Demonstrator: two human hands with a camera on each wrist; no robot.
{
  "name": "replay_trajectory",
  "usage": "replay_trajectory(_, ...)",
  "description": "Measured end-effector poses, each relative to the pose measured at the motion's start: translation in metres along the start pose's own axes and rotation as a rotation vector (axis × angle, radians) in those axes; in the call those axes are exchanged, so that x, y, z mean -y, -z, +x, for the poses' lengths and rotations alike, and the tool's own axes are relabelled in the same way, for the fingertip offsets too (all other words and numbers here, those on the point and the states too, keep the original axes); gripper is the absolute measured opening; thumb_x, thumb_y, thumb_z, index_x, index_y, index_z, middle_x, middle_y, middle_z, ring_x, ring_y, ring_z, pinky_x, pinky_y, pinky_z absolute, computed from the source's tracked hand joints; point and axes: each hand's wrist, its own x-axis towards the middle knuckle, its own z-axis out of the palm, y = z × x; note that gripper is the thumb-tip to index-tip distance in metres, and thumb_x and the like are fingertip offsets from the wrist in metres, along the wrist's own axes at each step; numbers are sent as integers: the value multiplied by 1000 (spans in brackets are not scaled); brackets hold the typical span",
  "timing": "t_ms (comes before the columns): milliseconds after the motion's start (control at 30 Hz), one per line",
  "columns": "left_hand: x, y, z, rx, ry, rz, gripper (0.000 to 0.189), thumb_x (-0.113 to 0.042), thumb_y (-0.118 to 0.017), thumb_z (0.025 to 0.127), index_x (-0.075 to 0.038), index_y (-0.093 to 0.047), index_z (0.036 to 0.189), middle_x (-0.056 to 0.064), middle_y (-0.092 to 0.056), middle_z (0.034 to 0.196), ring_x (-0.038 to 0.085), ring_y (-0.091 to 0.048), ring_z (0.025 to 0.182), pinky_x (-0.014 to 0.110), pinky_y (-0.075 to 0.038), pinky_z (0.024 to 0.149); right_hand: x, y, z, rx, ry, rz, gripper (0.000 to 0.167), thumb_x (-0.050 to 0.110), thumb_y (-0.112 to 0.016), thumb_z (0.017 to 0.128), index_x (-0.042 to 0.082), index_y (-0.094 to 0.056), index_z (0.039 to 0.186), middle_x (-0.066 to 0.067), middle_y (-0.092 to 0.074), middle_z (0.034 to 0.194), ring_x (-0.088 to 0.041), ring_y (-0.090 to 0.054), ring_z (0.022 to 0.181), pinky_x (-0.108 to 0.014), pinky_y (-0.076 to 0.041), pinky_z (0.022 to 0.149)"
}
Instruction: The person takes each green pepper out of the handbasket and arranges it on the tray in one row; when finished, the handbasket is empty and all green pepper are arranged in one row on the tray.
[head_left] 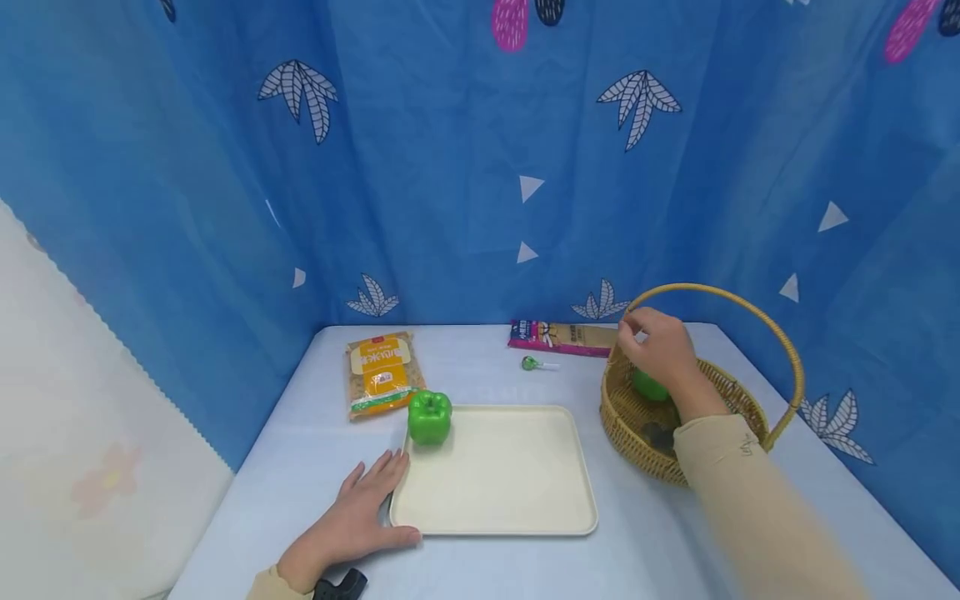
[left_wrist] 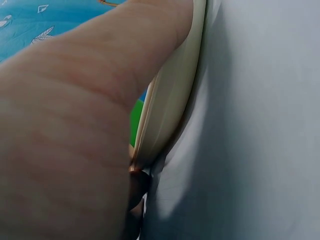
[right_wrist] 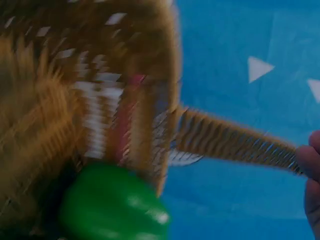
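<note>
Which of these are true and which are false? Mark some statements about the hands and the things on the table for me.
1. The left hand touches the tray. True.
2. The right hand holds the lollipop. False: it grips the handle of the wicker basket.
3. A green bell pepper sits at the tray's far left corner. True.
4. The wicker basket stands left of the tray. False: it is to the right.
5. The lollipop lies beyond the tray. True.
</note>
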Motion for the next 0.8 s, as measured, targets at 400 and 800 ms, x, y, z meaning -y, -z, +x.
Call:
replay_trajectory(400,0,2,1,9,10,6,123,-81,-72,73,-9,-28,163,12,-27,169,37,-16,159,64,-2,125,-43,-14,-35,-48,-220,-137,23,17,-57,95,2,-71,85,-21,-71,97,-43,-62,97,-63,-50,82)
replay_trajectory(800,5,-2,3,2,2,34,122,-80,-71,75,-8,-28,163,13,-29,169,37,-18,158,65,-4,125,-48,-17,-57,491,-539,-31,72,28,-68,90,4,-42,152,-35,-36,151,-56,-39,133,-74,-45,101)
